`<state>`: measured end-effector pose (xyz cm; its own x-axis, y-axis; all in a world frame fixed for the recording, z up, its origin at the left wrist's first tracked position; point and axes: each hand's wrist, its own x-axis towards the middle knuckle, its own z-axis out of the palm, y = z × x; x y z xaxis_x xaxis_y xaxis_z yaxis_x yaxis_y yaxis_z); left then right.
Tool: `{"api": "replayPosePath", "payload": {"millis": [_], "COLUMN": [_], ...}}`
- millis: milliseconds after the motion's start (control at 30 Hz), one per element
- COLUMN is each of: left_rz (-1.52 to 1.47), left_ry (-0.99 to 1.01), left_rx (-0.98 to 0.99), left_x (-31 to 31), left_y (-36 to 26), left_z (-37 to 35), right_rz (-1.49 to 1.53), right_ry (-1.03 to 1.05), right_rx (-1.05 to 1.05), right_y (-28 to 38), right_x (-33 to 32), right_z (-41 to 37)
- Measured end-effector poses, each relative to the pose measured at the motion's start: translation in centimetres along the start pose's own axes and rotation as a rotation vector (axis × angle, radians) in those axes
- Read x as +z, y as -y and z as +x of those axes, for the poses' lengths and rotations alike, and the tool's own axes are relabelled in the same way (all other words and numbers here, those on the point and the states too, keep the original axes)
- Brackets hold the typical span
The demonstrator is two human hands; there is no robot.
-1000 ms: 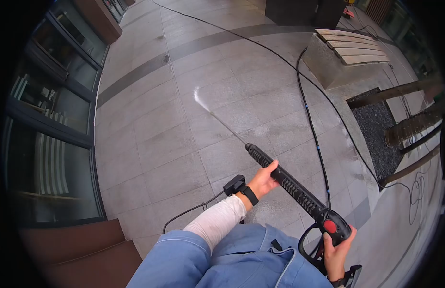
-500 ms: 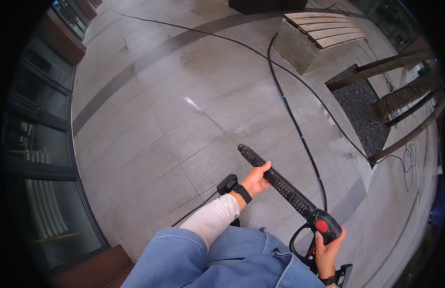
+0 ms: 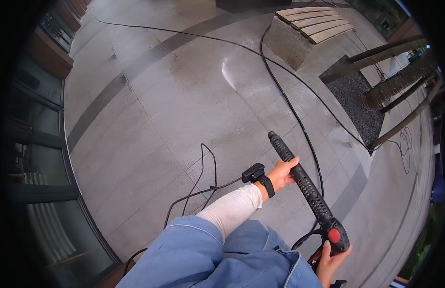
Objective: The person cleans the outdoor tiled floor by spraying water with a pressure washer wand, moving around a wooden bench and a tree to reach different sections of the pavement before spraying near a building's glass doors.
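A long black pressure washer gun with a red round button lies across both hands, its nozzle pointing up and left. My left hand is wrapped round the barrel, a black device strapped to that wrist. At the rear, my right hand grips the handle below the red button, partly cut off by the lower part of the view. From the nozzle a thin jet runs out and ends in a white water spray over the wet paving.
A black hose with blue bands runs along the right, crossing a thinner cable. A slatted bench stands on a stone base beside a gravel bed with a propped trunk. Glass windows line the left. Another cable loops near my left arm.
The gun and both hands have swung right, and the spray has moved up and to the right across the paving. The cable by my left arm now shows a loop.
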<state>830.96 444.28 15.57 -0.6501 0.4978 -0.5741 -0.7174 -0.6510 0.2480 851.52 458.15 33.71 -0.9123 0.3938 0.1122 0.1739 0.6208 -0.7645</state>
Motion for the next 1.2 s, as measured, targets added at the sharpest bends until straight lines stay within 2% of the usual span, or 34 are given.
{"api": "replayPosePath", "payload": {"millis": [33, 67, 100, 133, 200, 233, 333, 400, 433, 500, 567, 600, 633, 700, 733, 767, 833, 900, 967, 1000, 1033, 1100, 1133, 1200], "left_rz": [-0.032, -0.127, -0.192, -0.244, -0.374, -0.415, -0.468, -0.449, -0.432, -0.247, -0.09, -0.029, 0.025, 0.123, 0.132, 0.14, 0.109, 0.028, -0.078, -0.152, -0.225, -0.353, -0.402, -0.527], "left_ry": [-0.071, -0.08, -0.177, -0.205, -0.355, -0.412, -0.462, -0.402, -0.341, -0.186, -0.026, 0.05, 0.099, 0.153, 0.167, 0.175, 0.16, 0.107, 0.041, -0.036, -0.112, -0.209, -0.278, -0.45], "left_rx": [0.039, 0.095, 0.124, 0.11, 0.176, 0.175, 0.13, 0.066, 0.043, -0.002, -0.056, -0.077, -0.095, -0.089, -0.083, -0.072, -0.034, 0.037, 0.096, 0.141, 0.182, 0.297, 0.337, 0.392], "left_x": [-3.8, -7.8, -11.2, -15.5, -20.1, -22.0, -25.0, -23.8, -22.2, -20.9, -17.0, -15.2, -13.5, -11.0, -10.4, -10.6, -13.2, -18.1, -24.6, -28.1, -31.5, -38.6, -41.8, -44.1], "left_y": [-0.6, -0.9, -1.1, -1.0, -0.2, 0.6, 1.7, 1.5, 0.9, 1.2, 1.6, 1.9, 2.2, 1.7, 0.5, -1.2, -4.9, -10.0, -14.5, -16.4, -17.7, -19.3, -19.5, -19.9], "left_z": [-2.4, -5.3, -8.8, -12.2, -20.2, -23.8, -31.0, -32.1, -31.9, -28.2, -24.6, -22.9, -21.7, -21.3, -22.0, -22.8, -24.0, -26.5, -29.8, -32.0, -34.4, -39.6, -42.3, -48.3], "right_rz": [0.119, 0.09, 0.06, 0.07, -0.022, 0.006, 0.031, -0.007, -0.021, -0.154, 0.055, 0.064, 0.055, -0.029, 0.089, 0.096, 0.094, 0.075, -0.218, -0.034, -0.076, 0.018, 0.045, 0.074], "right_ry": [0.167, 0.231, 0.284, 0.277, 0.572, 0.656, 0.71, 0.649, 0.551, 0.262, 0.113, -0.047, -0.06, -0.366, -0.33, -0.325, -0.259, -0.151, 0.069, 0.167, 0.29, 0.57, 0.665, 0.838], "right_rx": [0.333, 0.28, 0.226, 0.223, -0.075, -0.05, -0.059, 0.133, 0.139, -0.114, 0.309, 0.3, 0.303, 0.124, 0.325, 0.313, 0.19, 0.195, -0.261, 0.006, -0.073, 0.053, -0.027, -0.107], "right_y": [2.6, 3.3, 3.4, 3.3, 2.8, 3.2, 5.1, 7.4, 9.0, 6.8, 8.3, 7.7, 7.3, 7.5, 11.9, 13.1, 15.2, 17.5, 18.4, 20.9, 20.2, 25.0, 26.7, 27.6], "right_x": [0.8, 2.4, 3.7, 4.9, 7.2, 7.9, 8.4, 6.5, 5.5, 4.2, 3.4, 4.1, 4.5, 5.6, 6.6, 7.8, 9.7, 13.2, 17.0, 19.5, 21.3, 26.1, 28.5, 32.3], "right_z": [-0.6, -1.1, -2.0, -3.1, -5.5, -6.9, -12.0, -15.1, -17.1, -21.6, -25.9, -27.6, -28.8, -30.0, -29.9, -29.6, -28.9, -28.0, -26.5, -26.4, -25.6, -24.2, -23.8, -23.2]}}
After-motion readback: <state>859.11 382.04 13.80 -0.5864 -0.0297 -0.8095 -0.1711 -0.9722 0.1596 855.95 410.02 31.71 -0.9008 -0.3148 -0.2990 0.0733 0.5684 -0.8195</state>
